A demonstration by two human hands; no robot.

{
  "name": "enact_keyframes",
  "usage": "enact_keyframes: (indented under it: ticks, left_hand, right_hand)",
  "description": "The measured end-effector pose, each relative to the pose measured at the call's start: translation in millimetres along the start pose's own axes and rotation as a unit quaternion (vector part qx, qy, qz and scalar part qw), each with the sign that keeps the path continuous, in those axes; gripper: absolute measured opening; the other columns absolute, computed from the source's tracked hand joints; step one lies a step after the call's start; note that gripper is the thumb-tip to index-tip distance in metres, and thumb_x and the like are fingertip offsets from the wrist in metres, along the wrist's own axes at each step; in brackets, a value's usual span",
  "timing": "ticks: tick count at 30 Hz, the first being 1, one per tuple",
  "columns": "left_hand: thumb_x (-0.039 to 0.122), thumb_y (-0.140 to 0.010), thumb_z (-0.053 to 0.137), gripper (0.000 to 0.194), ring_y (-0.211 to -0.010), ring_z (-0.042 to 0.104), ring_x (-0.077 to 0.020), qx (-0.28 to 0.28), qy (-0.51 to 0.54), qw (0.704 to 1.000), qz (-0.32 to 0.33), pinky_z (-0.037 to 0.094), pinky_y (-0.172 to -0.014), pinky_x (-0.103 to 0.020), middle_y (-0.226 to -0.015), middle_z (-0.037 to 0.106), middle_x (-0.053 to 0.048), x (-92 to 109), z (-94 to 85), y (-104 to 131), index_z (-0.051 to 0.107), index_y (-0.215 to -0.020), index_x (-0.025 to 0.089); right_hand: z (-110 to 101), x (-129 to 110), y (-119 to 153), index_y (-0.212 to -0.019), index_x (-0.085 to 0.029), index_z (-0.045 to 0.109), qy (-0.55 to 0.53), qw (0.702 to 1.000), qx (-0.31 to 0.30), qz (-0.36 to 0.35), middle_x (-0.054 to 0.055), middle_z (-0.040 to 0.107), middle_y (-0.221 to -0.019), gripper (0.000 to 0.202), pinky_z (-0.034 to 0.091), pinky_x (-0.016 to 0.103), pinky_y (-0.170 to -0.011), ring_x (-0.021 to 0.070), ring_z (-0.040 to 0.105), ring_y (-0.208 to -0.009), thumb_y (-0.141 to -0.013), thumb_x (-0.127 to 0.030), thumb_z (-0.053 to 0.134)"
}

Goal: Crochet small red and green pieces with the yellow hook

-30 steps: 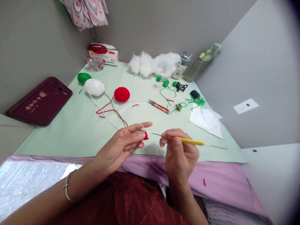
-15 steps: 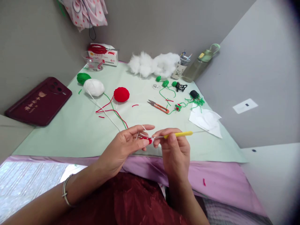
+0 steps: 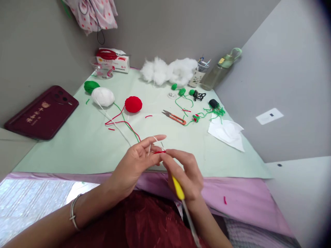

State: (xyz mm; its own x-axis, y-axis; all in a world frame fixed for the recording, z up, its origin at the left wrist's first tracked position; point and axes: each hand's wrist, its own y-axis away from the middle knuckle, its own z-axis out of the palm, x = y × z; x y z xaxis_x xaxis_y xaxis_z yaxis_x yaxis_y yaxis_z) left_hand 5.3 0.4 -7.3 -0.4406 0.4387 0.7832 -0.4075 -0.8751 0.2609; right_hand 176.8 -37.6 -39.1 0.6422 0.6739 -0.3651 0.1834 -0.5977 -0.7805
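Note:
My left hand [image 3: 134, 160] pinches a small red piece of yarn work [image 3: 159, 152], with white yarn looped over its raised index finger. My right hand [image 3: 184, 172] has its fingertips against the same piece and holds a crochet hook by its yellow handle [image 3: 178, 187]. One metal end of the hook points down toward my lap; a short bit of metal shows near the white loop. White, red and green strands run from my left hand to a white ball [image 3: 102, 96], a red ball [image 3: 133, 104] and a green ball [image 3: 91, 86].
Orange-handled snips [image 3: 174, 117] lie mid-table. Behind are white stuffing [image 3: 168, 70], a pen cup [image 3: 198, 75] and a bottle [image 3: 217, 74]. Green yarn pieces [image 3: 196, 117] and white paper [image 3: 226, 132] are at right, a dark red phone [image 3: 42, 112] at left.
My right hand has moved left and closer to my left fingertips. The yellow handle has swung from pointing right to pointing down toward my lap. The red piece is now more covered by fingers.

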Motion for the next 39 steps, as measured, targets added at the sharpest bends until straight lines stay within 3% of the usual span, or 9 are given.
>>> enact_keyframes:
  ticks: [4, 8, 11, 17, 22, 30, 34, 37, 39]
  left_hand:
    - [0.026, -0.084, 0.087, 0.041, -0.057, 0.043, -0.0057, -0.023, 0.048, 0.996, -0.071, 0.049, -0.077, -0.025, -0.071, 0.062, 0.005, 2, -2.3, -1, 0.079, -0.124, 0.020]
    - [0.025, -0.083, 0.088, 0.040, -0.058, 0.046, -0.0058, -0.012, 0.030, 0.999, -0.037, 0.047, -0.073, -0.024, -0.072, 0.059, 0.006, 4, -2.3, -2, 0.080, -0.122, 0.022]
    - [0.027, -0.081, 0.089, 0.037, -0.073, 0.058, -0.0103, -0.005, 0.007, 1.000, -0.026, 0.044, -0.069, -0.023, -0.083, 0.065, 0.002, 4, -0.9, -2, 0.081, -0.118, 0.024]
    - [0.024, -0.080, 0.089, 0.034, -0.076, 0.056, -0.0120, 0.012, -0.034, 0.999, 0.016, 0.045, -0.077, -0.024, -0.078, 0.064, 0.003, 6, -2.8, -1, 0.082, -0.113, 0.025]
    - [0.024, -0.083, 0.086, 0.032, -0.077, 0.056, -0.0123, -0.004, -0.035, 0.999, 0.016, 0.045, -0.077, -0.025, -0.080, 0.066, 0.002, 5, -1.2, 0, 0.083, -0.115, 0.026]
    - [0.023, -0.083, 0.088, 0.033, -0.086, 0.062, -0.0114, -0.012, -0.007, 1.000, 0.019, 0.048, -0.085, -0.023, -0.086, 0.072, 0.002, -1, 0.4, -1, 0.083, -0.116, 0.028]
    - [0.024, -0.083, 0.090, 0.040, -0.062, 0.052, -0.0052, -0.018, 0.046, 0.999, -0.020, 0.050, -0.080, -0.022, -0.076, 0.068, 0.004, 1, 0.5, -2, 0.081, -0.122, 0.025]
    - [0.022, -0.087, 0.085, 0.034, -0.048, 0.026, -0.0017, -0.024, 0.077, 0.995, -0.065, 0.051, -0.076, -0.021, -0.061, 0.052, 0.010, 3, -1.8, -4, 0.082, -0.121, 0.018]
    - [0.018, -0.088, 0.083, 0.029, -0.048, 0.022, -0.0007, -0.013, 0.085, 0.995, -0.055, 0.052, -0.077, -0.021, -0.065, 0.054, 0.009, 4, -3.6, -5, 0.083, -0.117, 0.017]
  right_hand:
    - [0, -2, -3, -0.126, -0.032, 0.074, -0.089, 0.990, 0.056, 0.095, 0.006, 0.077, -0.105, 0.034, 0.062, 0.039, -0.076, 0.0226, 0.074, -0.093, -0.102, -0.014, 0.058]
    - [3, -3, -14, -0.104, -0.029, 0.078, -0.280, 0.926, 0.130, 0.218, 0.001, 0.073, -0.086, 0.022, 0.055, 0.035, -0.066, 0.0173, 0.065, -0.072, -0.105, -0.023, 0.056]
    - [8, -3, -17, -0.104, -0.029, 0.078, -0.318, 0.909, 0.118, 0.242, 0.002, 0.076, -0.094, 0.020, 0.054, 0.035, -0.067, 0.0168, 0.066, -0.074, -0.105, -0.024, 0.059]
    - [3, -6, -15, -0.101, -0.026, 0.079, -0.261, 0.927, 0.136, 0.233, 0.003, 0.074, -0.086, 0.020, 0.054, 0.035, -0.066, 0.0174, 0.067, -0.073, -0.103, -0.022, 0.059]
    - [1, -4, -18, -0.097, -0.024, 0.077, -0.348, 0.891, 0.121, 0.266, 0.003, 0.074, -0.085, 0.020, 0.056, 0.032, -0.062, 0.0154, 0.066, -0.066, -0.104, -0.027, 0.059]
    - [10, -5, -14, -0.109, -0.029, 0.079, -0.220, 0.948, 0.077, 0.215, 0.002, 0.077, -0.091, 0.022, 0.060, 0.033, -0.069, 0.0168, 0.070, -0.078, -0.103, -0.019, 0.060]
    - [11, -6, -7, -0.118, -0.037, 0.080, -0.077, 0.986, 0.072, 0.127, 0.004, 0.077, -0.105, 0.033, 0.062, 0.036, -0.073, 0.0210, 0.073, -0.092, -0.096, -0.015, 0.069]
    - [7, -3, -9, -0.117, -0.034, 0.080, -0.117, 0.979, 0.095, 0.137, 0.004, 0.077, -0.100, 0.030, 0.061, 0.036, -0.072, 0.0200, 0.072, -0.087, -0.098, -0.016, 0.066]
    - [5, 0, -14, -0.111, -0.030, 0.080, -0.209, 0.950, 0.127, 0.192, 0.002, 0.073, -0.089, 0.026, 0.058, 0.033, -0.068, 0.0165, 0.069, -0.077, -0.103, -0.017, 0.060]
